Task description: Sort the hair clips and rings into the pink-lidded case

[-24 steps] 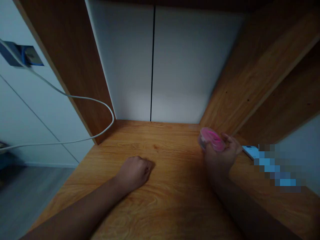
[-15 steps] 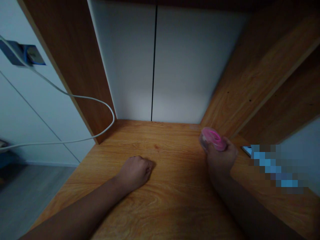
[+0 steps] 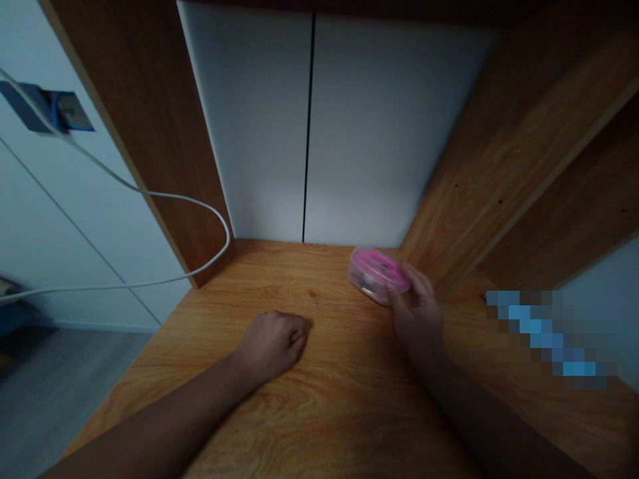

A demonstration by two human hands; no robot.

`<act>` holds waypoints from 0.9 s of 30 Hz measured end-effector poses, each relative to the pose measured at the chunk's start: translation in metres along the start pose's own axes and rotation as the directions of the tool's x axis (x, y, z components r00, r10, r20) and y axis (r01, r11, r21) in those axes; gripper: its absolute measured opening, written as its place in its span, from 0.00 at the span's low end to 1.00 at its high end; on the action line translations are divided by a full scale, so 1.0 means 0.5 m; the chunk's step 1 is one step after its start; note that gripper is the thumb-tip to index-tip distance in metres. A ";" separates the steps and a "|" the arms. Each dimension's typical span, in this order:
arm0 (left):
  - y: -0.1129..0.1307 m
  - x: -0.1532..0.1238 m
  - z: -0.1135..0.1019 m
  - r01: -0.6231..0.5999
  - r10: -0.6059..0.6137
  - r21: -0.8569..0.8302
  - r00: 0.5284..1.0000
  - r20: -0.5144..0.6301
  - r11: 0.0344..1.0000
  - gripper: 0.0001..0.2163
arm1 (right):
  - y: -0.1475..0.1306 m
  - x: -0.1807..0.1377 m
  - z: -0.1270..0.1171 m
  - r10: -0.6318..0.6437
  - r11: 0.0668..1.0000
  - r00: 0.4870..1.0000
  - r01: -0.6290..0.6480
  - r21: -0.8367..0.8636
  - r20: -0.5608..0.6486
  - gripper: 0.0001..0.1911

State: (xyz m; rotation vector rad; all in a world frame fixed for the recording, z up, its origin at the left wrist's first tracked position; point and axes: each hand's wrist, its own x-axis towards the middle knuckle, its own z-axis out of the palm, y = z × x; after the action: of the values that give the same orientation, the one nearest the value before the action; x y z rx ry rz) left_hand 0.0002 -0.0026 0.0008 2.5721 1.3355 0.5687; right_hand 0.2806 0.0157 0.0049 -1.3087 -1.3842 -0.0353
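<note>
My right hand (image 3: pixel 418 314) grips the right end of a clear plastic container with a pink lid (image 3: pixel 374 269), thumb at the near side and fingers at the far side. The container is rounded, slightly tilted, and close to the back of the wooden tabletop (image 3: pixel 299 426). Something dark and shiny shows through its wall, too blurred to name. My left hand (image 3: pixel 272 342) rests on the wood as a closed fist, left of the container and apart from it. Nothing shows between its fingers.
A white cable (image 3: pixel 219 219) loops over the left side panel (image 3: pixel 150 133). White panels (image 3: pixel 359 133) stand behind the tabletop, and a wooden upright (image 3: pixel 479 166) rises at the right. A blurred-out bluish object (image 3: pixel 544 332) lies at the far right. An uncovered wall box (image 3: pixel 72 110) sits at upper left.
My right hand has moved left with the pink-lidded container, bringing it nearer the middle of the tabletop's back. The left fist has stayed in place.
</note>
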 end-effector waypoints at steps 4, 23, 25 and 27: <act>0.006 0.003 -0.006 0.018 -0.050 -0.155 0.977 -0.207 0.988 0.08 | -0.024 -0.017 -0.003 -0.167 0.983 0.949 0.141 0.115 0.268 0.20; 0.005 -0.010 -0.012 -0.150 0.061 -0.497 0.980 -0.191 0.855 0.35 | -0.066 -0.048 -0.011 -0.440 0.882 0.679 0.206 0.423 0.587 0.19; 0.008 -0.011 -0.015 -0.174 0.074 -0.479 0.973 -0.219 0.860 0.34 | -0.070 -0.048 -0.014 -0.440 0.886 0.673 0.215 0.412 0.595 0.20; 0.012 -0.012 -0.016 -0.170 0.071 -0.430 0.969 -0.237 0.887 0.34 | -0.076 -0.048 -0.019 -0.432 0.895 0.662 0.231 0.382 0.612 0.22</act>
State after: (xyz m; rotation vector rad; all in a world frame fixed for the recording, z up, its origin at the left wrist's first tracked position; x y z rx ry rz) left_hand -0.0018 -0.0112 0.0088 2.2641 0.9540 1.0677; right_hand 0.2540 -0.0202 0.0149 -0.8224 -2.1766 0.4255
